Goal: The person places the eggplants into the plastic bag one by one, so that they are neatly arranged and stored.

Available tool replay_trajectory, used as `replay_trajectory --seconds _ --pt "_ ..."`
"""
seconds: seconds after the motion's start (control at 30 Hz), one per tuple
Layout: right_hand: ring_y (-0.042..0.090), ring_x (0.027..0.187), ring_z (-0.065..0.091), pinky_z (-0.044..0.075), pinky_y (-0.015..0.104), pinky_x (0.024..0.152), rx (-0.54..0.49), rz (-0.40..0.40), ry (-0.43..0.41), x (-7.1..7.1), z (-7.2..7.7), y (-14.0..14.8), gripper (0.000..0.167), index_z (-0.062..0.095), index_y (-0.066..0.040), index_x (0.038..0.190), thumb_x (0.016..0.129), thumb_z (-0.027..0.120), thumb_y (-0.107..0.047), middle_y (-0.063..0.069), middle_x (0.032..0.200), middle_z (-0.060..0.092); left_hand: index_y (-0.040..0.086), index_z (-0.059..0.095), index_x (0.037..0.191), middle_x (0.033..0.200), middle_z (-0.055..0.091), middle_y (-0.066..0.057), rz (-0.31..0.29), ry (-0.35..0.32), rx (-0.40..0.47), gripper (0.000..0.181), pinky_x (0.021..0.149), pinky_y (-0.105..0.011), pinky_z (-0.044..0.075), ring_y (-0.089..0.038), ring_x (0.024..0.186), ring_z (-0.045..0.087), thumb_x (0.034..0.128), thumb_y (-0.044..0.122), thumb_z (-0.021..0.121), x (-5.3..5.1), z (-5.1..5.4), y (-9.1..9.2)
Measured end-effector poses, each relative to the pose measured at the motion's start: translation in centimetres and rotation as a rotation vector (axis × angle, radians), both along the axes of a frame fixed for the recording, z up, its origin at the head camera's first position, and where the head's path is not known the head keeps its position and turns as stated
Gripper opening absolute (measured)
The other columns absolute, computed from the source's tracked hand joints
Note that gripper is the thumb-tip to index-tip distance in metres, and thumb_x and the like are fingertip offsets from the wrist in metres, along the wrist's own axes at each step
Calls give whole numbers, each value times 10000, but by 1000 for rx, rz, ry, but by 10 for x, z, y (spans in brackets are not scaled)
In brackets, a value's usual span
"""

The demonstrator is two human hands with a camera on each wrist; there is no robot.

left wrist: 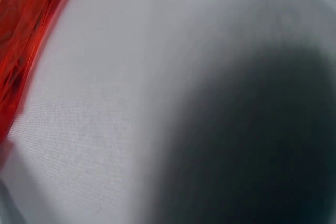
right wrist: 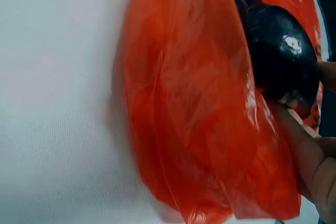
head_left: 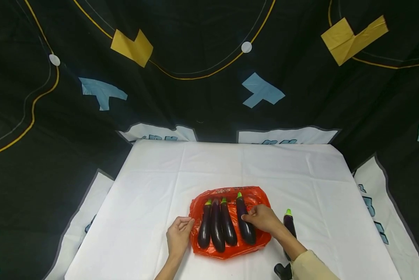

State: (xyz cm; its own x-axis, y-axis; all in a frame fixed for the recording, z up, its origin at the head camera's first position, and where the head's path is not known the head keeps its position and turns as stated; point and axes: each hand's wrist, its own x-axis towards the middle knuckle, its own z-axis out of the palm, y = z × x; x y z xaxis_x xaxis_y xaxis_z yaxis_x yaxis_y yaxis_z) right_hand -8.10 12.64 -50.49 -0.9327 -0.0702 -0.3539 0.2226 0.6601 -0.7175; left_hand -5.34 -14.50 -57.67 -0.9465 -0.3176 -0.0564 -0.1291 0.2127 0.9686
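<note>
A red plastic bag (head_left: 242,251) lies spread on the white-covered table, with several dark purple eggplants (head_left: 216,227) side by side on it, green stem ends pointing away. My right hand (head_left: 263,219) holds the rightmost of these, an eggplant (head_left: 246,229) set slightly apart from the others. In the right wrist view, fingers (right wrist: 302,145) touch a glossy eggplant (right wrist: 283,51) beside a fold of the bag (right wrist: 194,103). At the bag's left edge, my left hand (head_left: 178,236) pinches the plastic between thumb and fingers. A dark blur covers much of the left wrist view.
Another eggplant (head_left: 289,223) lies right of the bag, partly behind the right forearm. Near the sleeve is a black object (head_left: 283,271), its kind unclear. White cloth (head_left: 153,186) covers the table, and a dark patterned curtain (head_left: 195,101) hangs behind it.
</note>
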Motion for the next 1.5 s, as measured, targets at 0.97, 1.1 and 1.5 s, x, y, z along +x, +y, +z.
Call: replay_trajectory --seconds 0.97,1.1,1.5 --pt "139 519 502 389 225 460 174 34 -62 -19 -31 -25 311 539 -56 652 787 766 -221 30 559 532 -32 659 911 865 711 -166 -22 4 28 89 669 -219 563 -260 829 703 860 35 687 5 24 4" --pt "134 518 507 394 223 458 171 36 -62 -19 -30 -26 306 547 -52 663 787 768 -224 29 564 544 -33 660 908 864 712 -166 -20 3 14 86 658 -205 560 -259 823 704 860 33 686 4 23 4" --pt "131 515 496 399 225 467 188 53 -53 -19 -28 -28 309 550 -62 635 787 767 -220 20 548 528 45 674 875 830 724 -80 -1 20 36 106 644 -196 558 -154 771 705 842 128 731 -4 -18 -5"
